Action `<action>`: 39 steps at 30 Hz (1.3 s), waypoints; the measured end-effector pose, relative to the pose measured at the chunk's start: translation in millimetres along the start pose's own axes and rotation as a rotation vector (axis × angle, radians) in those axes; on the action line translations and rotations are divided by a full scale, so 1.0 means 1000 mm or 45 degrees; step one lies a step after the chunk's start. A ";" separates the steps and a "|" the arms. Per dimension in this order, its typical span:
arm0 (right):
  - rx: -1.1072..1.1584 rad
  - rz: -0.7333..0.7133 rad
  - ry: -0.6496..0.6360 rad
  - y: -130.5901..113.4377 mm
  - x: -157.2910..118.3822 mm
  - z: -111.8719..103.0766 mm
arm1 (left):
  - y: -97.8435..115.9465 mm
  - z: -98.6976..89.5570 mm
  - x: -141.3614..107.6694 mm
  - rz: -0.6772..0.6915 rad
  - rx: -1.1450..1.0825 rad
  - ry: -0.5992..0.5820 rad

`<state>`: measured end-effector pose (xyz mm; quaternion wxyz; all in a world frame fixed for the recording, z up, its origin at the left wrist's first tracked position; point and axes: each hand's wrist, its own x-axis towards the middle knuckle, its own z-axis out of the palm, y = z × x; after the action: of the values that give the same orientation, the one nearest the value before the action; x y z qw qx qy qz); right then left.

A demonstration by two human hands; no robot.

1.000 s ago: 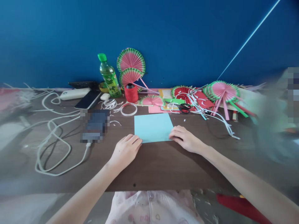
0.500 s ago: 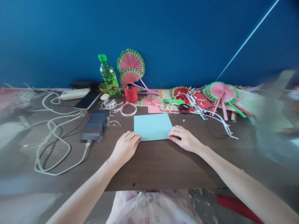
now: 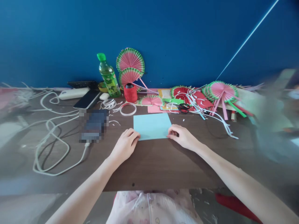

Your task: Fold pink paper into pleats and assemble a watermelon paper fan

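Note:
A light blue sheet of paper (image 3: 152, 125) lies flat on the brown table (image 3: 149, 169) in front of me. At its near left corner my left hand (image 3: 125, 143) is closed, thumb and fingers pinched on the edge. The near right corner is between the thumb and curled fingers of my right hand (image 3: 183, 137). The fingertips of both hands cover those corners. Beyond the sheet lie a roll of white tape (image 3: 128, 114) and black-handled scissors (image 3: 184, 108).
At the back stand a green-capped bottle (image 3: 109, 79), a red thread spool (image 3: 130, 94) and pleated paper fans (image 3: 130, 60). More fans (image 3: 221, 90) and white strips (image 3: 223, 122) lie right. On the left are a blurred-out phone (image 3: 94, 126) and a looping white cable (image 3: 52, 133).
Both hands stay at the near corners of the blue paper. The right fingers have curled in slightly more at their corner; the whole view has shifted a little.

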<state>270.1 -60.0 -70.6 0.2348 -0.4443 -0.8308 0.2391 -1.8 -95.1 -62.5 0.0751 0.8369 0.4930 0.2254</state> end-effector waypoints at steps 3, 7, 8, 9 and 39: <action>-0.028 -0.087 0.026 0.000 0.000 0.000 | 0.000 -0.001 -0.001 0.013 0.014 -0.006; -0.075 -0.190 0.026 0.000 0.000 0.002 | 0.002 -0.003 -0.002 0.045 0.074 -0.030; -0.081 -0.203 0.026 0.001 0.000 0.001 | 0.002 -0.003 -0.002 0.052 0.088 -0.034; -0.083 -0.213 0.029 0.001 0.000 0.001 | 0.002 -0.003 -0.002 0.054 0.102 -0.038; 0.248 0.062 0.069 0.002 -0.002 -0.005 | 0.000 -0.015 0.023 -0.197 -0.064 -0.326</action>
<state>275.3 -59.8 -68.4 0.2933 -0.4459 -0.7860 0.3121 1.2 -76.7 -41.7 0.1756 0.8162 0.5365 0.1227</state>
